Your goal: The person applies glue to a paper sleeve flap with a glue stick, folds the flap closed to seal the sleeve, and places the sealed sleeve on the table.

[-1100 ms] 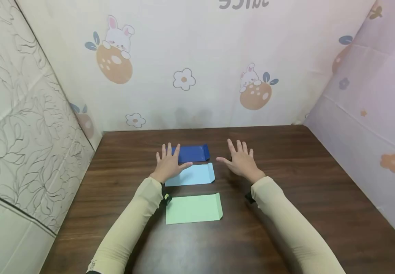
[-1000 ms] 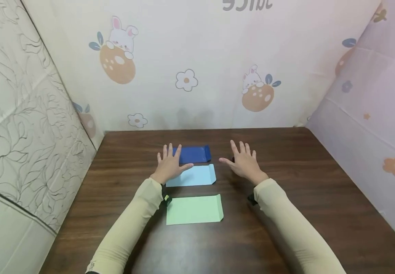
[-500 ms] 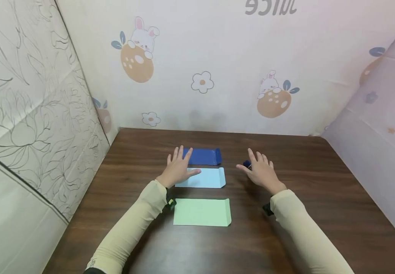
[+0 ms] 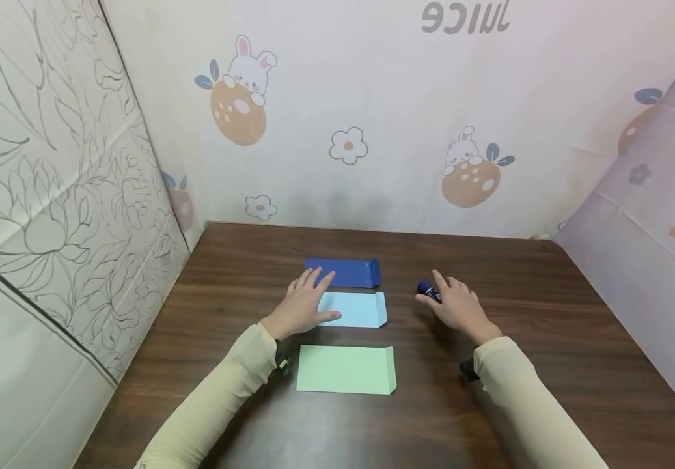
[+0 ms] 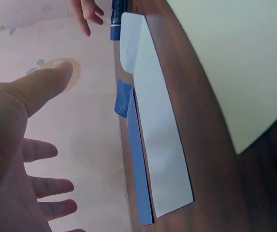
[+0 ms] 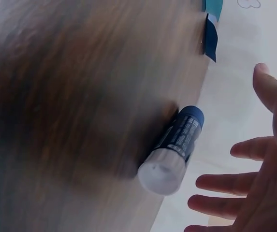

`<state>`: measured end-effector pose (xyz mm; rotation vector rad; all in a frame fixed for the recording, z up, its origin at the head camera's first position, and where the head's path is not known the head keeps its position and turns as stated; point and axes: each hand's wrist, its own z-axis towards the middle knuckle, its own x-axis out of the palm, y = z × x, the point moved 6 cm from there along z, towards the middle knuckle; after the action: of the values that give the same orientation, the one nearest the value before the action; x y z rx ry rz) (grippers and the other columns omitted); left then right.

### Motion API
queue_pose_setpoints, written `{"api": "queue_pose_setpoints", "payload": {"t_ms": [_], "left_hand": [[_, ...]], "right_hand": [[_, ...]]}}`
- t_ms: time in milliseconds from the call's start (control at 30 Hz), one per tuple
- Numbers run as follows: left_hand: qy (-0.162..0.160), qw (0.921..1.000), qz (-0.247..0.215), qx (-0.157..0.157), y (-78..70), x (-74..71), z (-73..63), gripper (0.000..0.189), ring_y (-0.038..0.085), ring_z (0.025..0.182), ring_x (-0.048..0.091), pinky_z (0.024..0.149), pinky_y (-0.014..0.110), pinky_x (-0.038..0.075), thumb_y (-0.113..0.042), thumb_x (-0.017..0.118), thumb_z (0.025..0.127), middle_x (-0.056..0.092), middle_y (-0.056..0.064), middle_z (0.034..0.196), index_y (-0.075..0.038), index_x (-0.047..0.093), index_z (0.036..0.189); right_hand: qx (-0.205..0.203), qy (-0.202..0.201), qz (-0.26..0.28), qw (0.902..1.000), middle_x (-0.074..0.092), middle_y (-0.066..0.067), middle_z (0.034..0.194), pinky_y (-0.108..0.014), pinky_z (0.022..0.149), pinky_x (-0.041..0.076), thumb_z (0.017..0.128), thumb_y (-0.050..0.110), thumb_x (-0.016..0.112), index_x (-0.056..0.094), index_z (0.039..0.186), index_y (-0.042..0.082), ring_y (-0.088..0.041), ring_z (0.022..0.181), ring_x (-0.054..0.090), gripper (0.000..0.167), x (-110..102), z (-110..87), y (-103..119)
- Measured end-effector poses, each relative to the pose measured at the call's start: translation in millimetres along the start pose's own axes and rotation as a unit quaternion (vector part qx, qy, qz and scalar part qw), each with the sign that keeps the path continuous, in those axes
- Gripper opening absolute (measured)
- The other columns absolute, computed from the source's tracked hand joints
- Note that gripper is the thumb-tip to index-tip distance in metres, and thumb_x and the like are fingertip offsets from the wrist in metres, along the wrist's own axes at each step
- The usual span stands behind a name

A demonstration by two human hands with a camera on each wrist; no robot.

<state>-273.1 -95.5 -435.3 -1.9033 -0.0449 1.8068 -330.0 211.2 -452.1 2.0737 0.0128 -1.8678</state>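
Note:
Three paper envelopes with flaps at their right ends lie in a column: dark blue [image 4: 343,272] at the back, light blue [image 4: 353,311] in the middle, pale green [image 4: 345,369] in front. My left hand [image 4: 299,312], fingers spread, hovers over the left end of the light blue one, its fingertips overlapping the dark blue one. To the right, a dark blue glue stick [image 4: 427,290] with a whitish hollow end [image 6: 161,174] lies on its side. My right hand [image 4: 460,311] is just beside it, thumb and fingers apart, holding nothing.
All of this lies on a dark brown wood-grain table [image 4: 243,417]. A printed cloth wall [image 4: 396,98] rises at its back edge, with further cloth walls left and right. Dark straps with small devices sit at both wrists.
Both hands have drawn back a little towards me, baring the dark blue envelope's left end and more of the glue stick. The head view has turned left. The envelopes stay in place.

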Motion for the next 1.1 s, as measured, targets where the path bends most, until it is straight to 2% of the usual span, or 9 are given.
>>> {"api": "queue_pose_setpoints", "payload": {"t_ms": [233, 433, 700, 1100], "left_hand": [[0.003, 0.9989, -0.005, 0.047, -7.2, 6.2, -10.6, 0.084, 0.041, 0.145, 0.026, 0.112, 0.063, 0.026, -0.048, 0.070, 0.086, 0.031, 0.020, 0.156, -0.013, 0.033, 0.152], [0.020, 0.9976, 0.005, 0.065, -9.4, 13.1, -17.4, 0.081, 0.040, 0.144, 0.029, 0.112, 0.062, 0.026, -0.048, 0.069, 0.087, 0.034, 0.018, 0.155, -0.013, 0.036, 0.151], [0.042, 0.9950, -0.010, 0.090, -15.5, 18.0, -28.4, 0.077, 0.039, 0.143, 0.031, 0.111, 0.065, 0.026, -0.046, 0.069, 0.088, 0.034, 0.018, 0.155, -0.013, 0.038, 0.150], [0.051, 0.9896, 0.016, 0.134, -24.5, 27.4, -38.3, 0.069, 0.033, 0.137, 0.039, 0.108, 0.056, 0.036, -0.045, 0.073, 0.084, 0.046, 0.016, 0.145, -0.013, 0.050, 0.141]], "right_hand": [[0.001, 0.009, -0.016, 0.9998, 0.037, -0.040, 0.142, -0.071, 0.099, 0.033, 0.097, 0.057, 0.046, 0.022, 0.153, -0.002, -0.059, 0.128, 0.036, 0.085, 2, -4.2, -8], [0.003, 0.015, -0.023, 0.9996, 0.040, -0.041, 0.139, -0.070, 0.096, 0.036, 0.097, 0.053, 0.048, 0.027, 0.150, -0.005, -0.060, 0.125, 0.040, 0.081, 3, -5.4, -11], [0.009, 0.014, -0.022, 0.9996, 0.041, -0.039, 0.139, -0.067, 0.097, 0.038, 0.097, 0.052, 0.050, 0.035, 0.146, -0.007, -0.057, 0.125, 0.042, 0.077, 4, -6.7, -13], [0.011, 0.014, -0.024, 0.9996, 0.048, -0.038, 0.132, -0.063, 0.091, 0.044, 0.097, 0.045, 0.054, 0.046, 0.138, -0.008, -0.053, 0.118, 0.048, 0.068, 7, -9.8, -18]]}}
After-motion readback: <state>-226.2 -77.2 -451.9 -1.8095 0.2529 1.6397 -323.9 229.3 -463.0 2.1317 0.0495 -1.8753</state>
